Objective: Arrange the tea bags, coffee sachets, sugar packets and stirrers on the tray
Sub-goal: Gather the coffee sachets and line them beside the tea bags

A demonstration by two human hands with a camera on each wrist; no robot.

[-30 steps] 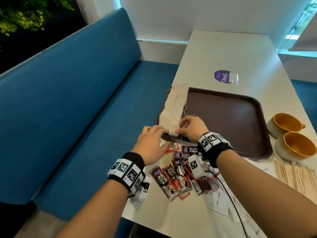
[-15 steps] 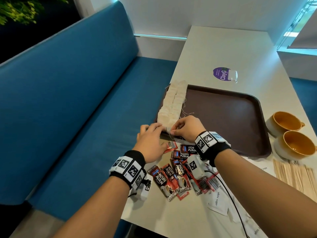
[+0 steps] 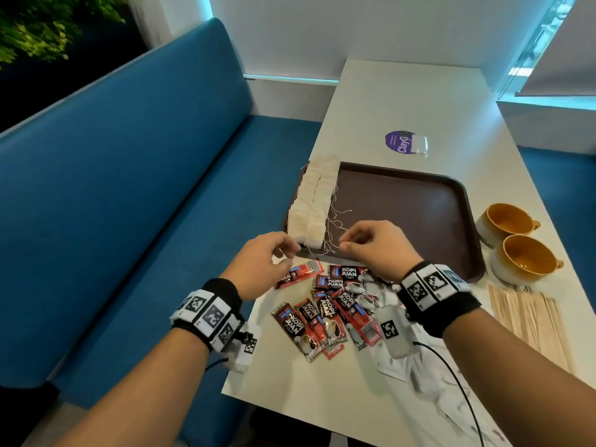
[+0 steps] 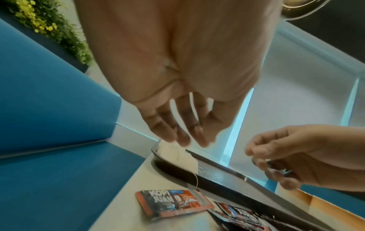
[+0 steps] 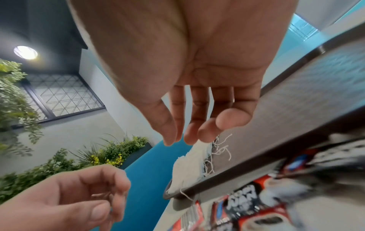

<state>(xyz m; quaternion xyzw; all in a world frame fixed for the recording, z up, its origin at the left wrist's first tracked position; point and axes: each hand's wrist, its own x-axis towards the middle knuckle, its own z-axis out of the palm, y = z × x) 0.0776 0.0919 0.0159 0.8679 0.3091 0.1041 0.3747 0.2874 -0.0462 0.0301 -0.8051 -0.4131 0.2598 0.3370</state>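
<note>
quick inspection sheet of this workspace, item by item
surface: white table with a brown tray on it.
job's things: tea bags in two rows along the tray's left edge, strings trailing; coffee sachets loose on the table in front of the tray; stirrers piled at right; white packets, likely sugar, under the right forearm.
clutter: two mugs right of the tray; purple sticker beyond it.
hands: left hand and right hand near the tray's front edge, fingers loosely curled; a held string cannot be confirmed.
cables: black cable from the right wrist unit.
surroundings: blue bench, plants.
</note>
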